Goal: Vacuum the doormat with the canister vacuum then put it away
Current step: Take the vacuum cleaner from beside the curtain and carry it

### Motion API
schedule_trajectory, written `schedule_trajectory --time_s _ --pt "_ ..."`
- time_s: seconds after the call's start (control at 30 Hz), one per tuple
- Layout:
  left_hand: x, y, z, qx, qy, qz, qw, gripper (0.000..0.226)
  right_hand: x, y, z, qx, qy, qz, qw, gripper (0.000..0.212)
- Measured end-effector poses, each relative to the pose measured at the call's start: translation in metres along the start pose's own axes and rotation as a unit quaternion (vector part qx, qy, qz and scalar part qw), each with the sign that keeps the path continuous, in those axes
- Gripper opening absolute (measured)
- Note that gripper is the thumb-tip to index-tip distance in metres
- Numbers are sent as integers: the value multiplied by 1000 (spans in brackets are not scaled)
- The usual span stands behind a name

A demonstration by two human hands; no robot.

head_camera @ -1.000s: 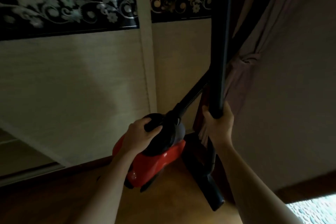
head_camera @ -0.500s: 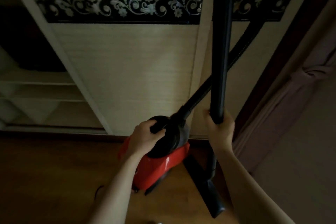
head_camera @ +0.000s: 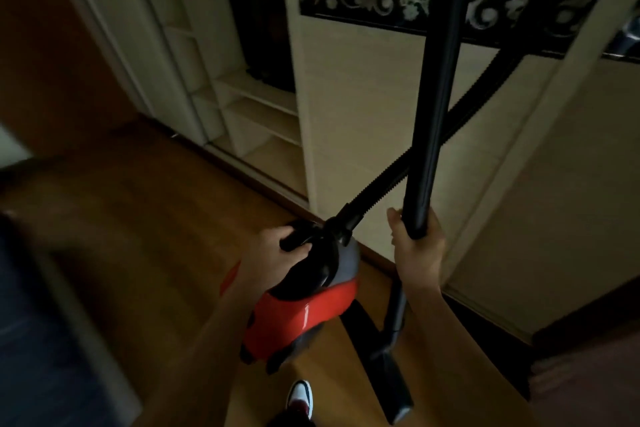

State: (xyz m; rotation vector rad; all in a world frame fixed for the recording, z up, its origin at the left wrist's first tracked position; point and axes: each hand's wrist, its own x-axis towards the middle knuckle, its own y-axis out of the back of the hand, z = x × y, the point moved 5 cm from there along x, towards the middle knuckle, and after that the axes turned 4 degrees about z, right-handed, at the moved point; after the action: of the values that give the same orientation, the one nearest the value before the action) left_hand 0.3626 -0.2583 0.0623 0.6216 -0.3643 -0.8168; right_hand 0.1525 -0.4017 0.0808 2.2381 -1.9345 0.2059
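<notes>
Red canister vacuum in left hand, fingers clenched round top handle. Grips black wand in right hand.

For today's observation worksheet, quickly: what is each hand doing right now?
The left hand is closed, holding the canister vacuum by its handle.
The right hand is closed, holding the black wand.

- The wand climbs from the right hand's fingers and runs out past the top edge.
- The left hand's fingertips are hidden under the vacuum's handle.
- Far left of those fingers there's a dark blurred shape, can't tell what.
- The shoe below is clipped by the bottom edge.
</notes>
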Motion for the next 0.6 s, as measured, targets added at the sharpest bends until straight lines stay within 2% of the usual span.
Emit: schedule_trajectory --time_s 0.2,0.3,0.43,0.6 --pt "-30 54 -35 23 63 85 994 35 -18 -66 -17 27 20 -107 994 19" --pt "-38 83 -53 6 84 118 989 21 -22 -104 -19 43 5 -149 988 21" --pt "-33 114 -80 -10 105 161 981 28 -22 -162 -14 53 -10 -191 980 21" --pt "1 152 -129 -1 147 198 969 24 -10 -246 -4 62 -8 -235 970 21"
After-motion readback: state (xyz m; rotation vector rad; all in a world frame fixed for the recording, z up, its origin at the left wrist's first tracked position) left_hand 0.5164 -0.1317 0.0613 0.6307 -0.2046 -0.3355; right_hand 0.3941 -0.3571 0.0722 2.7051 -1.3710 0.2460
